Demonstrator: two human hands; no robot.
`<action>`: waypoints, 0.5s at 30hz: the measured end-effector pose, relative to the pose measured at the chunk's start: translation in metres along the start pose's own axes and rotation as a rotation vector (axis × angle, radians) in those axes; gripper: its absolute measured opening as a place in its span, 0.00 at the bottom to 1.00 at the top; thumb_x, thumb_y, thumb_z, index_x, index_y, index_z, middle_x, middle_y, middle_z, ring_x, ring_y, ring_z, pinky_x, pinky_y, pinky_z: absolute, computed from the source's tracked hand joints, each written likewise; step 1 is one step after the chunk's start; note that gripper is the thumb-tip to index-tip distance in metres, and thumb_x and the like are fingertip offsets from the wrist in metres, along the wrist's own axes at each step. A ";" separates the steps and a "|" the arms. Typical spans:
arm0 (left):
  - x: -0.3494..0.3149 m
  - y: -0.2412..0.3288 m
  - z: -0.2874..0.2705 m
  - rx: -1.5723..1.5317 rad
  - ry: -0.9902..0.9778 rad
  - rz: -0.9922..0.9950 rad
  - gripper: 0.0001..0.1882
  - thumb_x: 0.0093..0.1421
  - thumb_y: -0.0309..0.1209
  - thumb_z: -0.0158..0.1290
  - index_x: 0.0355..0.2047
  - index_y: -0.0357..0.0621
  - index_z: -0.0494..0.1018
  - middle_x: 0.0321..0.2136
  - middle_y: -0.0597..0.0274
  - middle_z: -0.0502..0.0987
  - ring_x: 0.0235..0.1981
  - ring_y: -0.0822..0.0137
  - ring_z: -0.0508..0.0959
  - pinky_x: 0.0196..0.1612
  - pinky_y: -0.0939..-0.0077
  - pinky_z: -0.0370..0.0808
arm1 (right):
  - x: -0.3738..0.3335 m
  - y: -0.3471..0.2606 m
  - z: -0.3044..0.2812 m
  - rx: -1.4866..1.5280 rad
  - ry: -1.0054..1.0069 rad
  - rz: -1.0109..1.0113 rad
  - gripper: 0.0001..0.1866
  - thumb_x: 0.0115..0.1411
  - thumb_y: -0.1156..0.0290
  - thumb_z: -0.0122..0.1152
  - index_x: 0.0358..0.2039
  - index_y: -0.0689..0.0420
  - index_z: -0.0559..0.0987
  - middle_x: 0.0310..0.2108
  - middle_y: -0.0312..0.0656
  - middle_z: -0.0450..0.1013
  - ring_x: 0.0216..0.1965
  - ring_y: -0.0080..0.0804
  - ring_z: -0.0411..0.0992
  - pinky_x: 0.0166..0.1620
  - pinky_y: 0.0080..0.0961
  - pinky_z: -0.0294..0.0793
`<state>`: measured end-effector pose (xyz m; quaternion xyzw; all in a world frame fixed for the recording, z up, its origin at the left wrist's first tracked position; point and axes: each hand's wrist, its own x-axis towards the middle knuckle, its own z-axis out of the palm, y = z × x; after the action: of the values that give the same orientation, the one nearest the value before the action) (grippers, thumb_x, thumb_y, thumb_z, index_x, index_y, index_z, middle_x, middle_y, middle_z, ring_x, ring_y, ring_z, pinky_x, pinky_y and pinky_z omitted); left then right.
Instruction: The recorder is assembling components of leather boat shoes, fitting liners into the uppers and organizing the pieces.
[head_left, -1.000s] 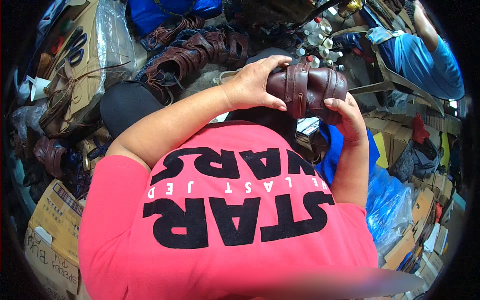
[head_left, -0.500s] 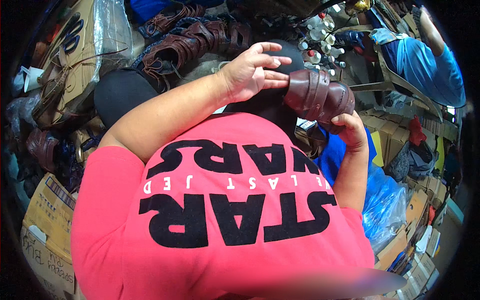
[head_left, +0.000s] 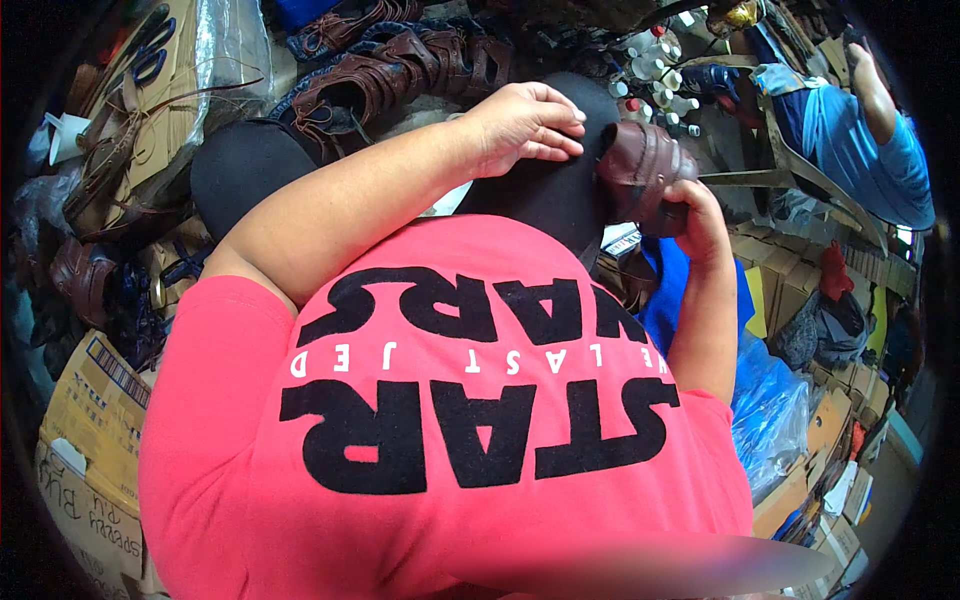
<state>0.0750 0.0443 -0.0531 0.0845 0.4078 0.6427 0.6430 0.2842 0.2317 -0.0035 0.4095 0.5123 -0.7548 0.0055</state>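
A dark brown leather shoe (head_left: 638, 165) with straps across its upper is held above my right thigh. My right hand (head_left: 700, 210) is closed around its lower end, the thumb lying on the leather. To the left of the shoe, my left hand (head_left: 528, 128) hovers over my black-clad leg (head_left: 545, 195). Its fingers are loosely bent and slightly apart, and nothing shows in them. A small gap separates the fingertips from the shoe.
Several brown strapped shoes (head_left: 400, 70) stand in a row beyond my knees. White bottles (head_left: 650, 75) cluster at the far right, near a person in blue (head_left: 855, 150). Scissors (head_left: 152, 50) lie on cardboard (head_left: 178, 110) at far left. Clear-and-blue plastic (head_left: 770, 410) lies by my right elbow.
The shoe has moved slightly right and tilted in my right hand. My left hand has drawn away from the shoe, its outstretched fingers now bent downward.
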 end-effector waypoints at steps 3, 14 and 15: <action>0.000 -0.002 0.007 0.072 -0.040 -0.005 0.13 0.53 0.34 0.57 0.35 0.41 0.70 0.33 0.56 0.75 0.34 0.66 0.78 0.38 0.76 0.75 | 0.005 0.001 0.007 -0.101 0.035 -0.026 0.17 0.46 0.71 0.52 0.38 0.63 0.72 0.31 0.42 0.74 0.32 0.30 0.73 0.37 0.26 0.73; -0.028 0.011 -0.009 0.474 -0.213 0.098 0.09 0.54 0.32 0.55 0.30 0.39 0.74 0.27 0.64 0.76 0.31 0.75 0.75 0.38 0.81 0.72 | -0.027 -0.032 0.066 -0.677 -0.140 -0.257 0.18 0.47 0.69 0.67 0.39 0.62 0.76 0.31 0.33 0.74 0.35 0.20 0.70 0.40 0.23 0.70; -0.031 0.012 -0.015 0.437 -0.107 0.114 0.09 0.54 0.34 0.56 0.28 0.41 0.75 0.25 0.64 0.76 0.31 0.75 0.75 0.37 0.80 0.71 | -0.031 -0.038 0.074 -0.864 -0.178 -0.346 0.14 0.45 0.68 0.67 0.32 0.61 0.77 0.27 0.38 0.75 0.31 0.27 0.73 0.37 0.27 0.71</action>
<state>0.0618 0.0125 -0.0426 0.2785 0.4972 0.5689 0.5929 0.2429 0.1793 0.0551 0.2121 0.8378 -0.4944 0.0934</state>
